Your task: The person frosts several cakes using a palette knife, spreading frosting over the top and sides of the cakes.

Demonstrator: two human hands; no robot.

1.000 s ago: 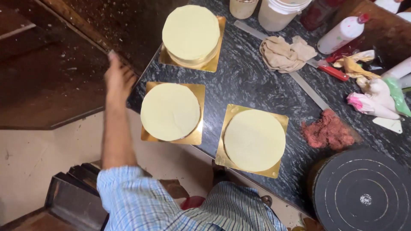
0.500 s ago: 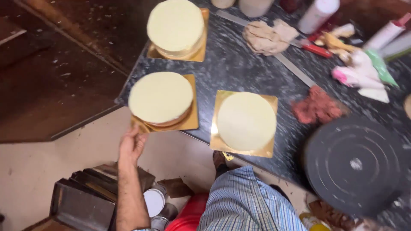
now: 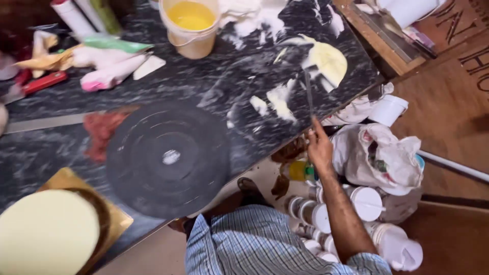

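1. Surface: a black, white-veined stone counter [image 3: 214, 81] fills the upper left of the head view; its front edge runs diagonally from lower left to upper right. White and pale yellow cream smears [image 3: 285, 97] lie on its right part.
2. Room: a brown floor [image 3: 448, 127] shows at right; a pale floor shows beneath the counter edge.
3. Right hand [image 3: 319, 147]: raised at the counter's front edge, fingers closed narrowly around the handle of one long, thin metal spatula [image 3: 308, 94]. The blade extends up over the counter into the cream smears, beside a yellow patch.
4. Left hand: out of frame.
5. One black round turntable [image 3: 168, 158] sits at centre, well apart from the spatula.
6. One round, cream-coated cake [image 3: 46, 234] rests on one gold square board [image 3: 66, 179] at lower left.
7. One open bucket of yellow liquid [image 3: 191, 25] stands at the top edge.
8. One reddish cloth [image 3: 102, 130] touches the turntable's left rim; one long metal ruler [image 3: 46, 122] lies just left of it.
9. Piping bags [image 3: 109, 69] lie in a blurred cluster at upper left; the count cannot be told.
10. One crumpled plastic bag [image 3: 379, 158] and several white lidded tubs [image 3: 367, 203] sit on the floor near the right forearm.
11. A blue checked shirt [image 3: 254, 244] occupies the bottom centre.
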